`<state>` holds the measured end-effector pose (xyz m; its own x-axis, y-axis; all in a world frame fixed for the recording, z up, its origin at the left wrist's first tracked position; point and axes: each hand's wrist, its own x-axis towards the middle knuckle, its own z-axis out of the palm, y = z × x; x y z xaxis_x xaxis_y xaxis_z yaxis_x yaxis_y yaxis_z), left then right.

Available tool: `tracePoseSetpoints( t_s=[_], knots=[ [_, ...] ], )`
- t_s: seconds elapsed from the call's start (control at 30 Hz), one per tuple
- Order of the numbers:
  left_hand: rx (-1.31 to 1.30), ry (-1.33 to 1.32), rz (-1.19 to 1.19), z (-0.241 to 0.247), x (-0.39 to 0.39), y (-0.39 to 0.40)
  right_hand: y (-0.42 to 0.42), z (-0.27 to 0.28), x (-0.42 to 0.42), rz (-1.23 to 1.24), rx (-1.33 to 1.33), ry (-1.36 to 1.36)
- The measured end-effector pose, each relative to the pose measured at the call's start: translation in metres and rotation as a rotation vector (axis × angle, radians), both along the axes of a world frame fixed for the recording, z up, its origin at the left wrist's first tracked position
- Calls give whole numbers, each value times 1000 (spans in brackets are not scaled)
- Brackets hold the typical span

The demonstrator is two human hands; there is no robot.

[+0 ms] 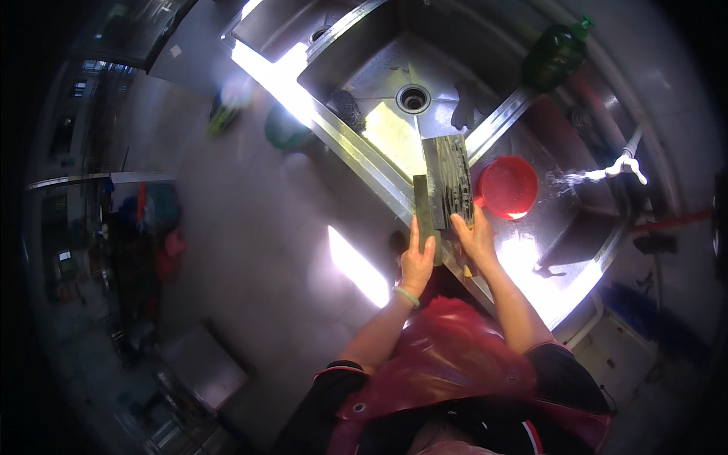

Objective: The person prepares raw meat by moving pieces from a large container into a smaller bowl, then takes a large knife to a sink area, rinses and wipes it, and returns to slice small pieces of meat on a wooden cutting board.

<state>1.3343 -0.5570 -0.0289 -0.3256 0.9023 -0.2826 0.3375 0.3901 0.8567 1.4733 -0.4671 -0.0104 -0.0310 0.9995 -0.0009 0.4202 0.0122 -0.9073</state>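
My right hand (476,238) grips the lower end of a dark rectangular block (447,182) with rough, streaked ridges, its thumb on top. It is tilted over the sink's front edge; its exact kind is unclear. Beside it on the left, my left hand (418,264) lies against a narrow grey-green bar (422,213), thumb and forefinger apart; whether its fingers hold the bar cannot be told. A red plastic dipper (509,187) stands in the right basin near my right hand. Water runs from a white tap (624,166) beyond it.
The steel sink's front rim (364,153) runs diagonally before me. In the middle basin are a drain (413,99), a dark scouring pad (347,110) and a dark glove-like thing (465,106). A green bottle (554,57) stands behind the divider. A green basin (286,126) sits beyond the rim.
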Motion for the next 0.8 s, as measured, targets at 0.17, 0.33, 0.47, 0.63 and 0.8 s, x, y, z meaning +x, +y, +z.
tracePoseSetpoints(
  t_s=[0.17, 0.33, 0.47, 0.63, 0.8],
  knots=[
    [-121, 19, -4, -2, 3, 0, 73, 43, -18, -54, -414, -15],
    [-74, -35, 13, 4, 1, 1, 8, 9, 0, -25, -309, 63],
    [-78, -36, -15, 9, 2, 5, 63, 28, -10, -33, -334, -112],
    [112, 63, -1, -9, 5, 4, 38, -16, -4, -46, 11, -170],
    [-17, -32, 4, 1, 1, -4, 28, 15, -10, -31, -377, 28]
  ],
)
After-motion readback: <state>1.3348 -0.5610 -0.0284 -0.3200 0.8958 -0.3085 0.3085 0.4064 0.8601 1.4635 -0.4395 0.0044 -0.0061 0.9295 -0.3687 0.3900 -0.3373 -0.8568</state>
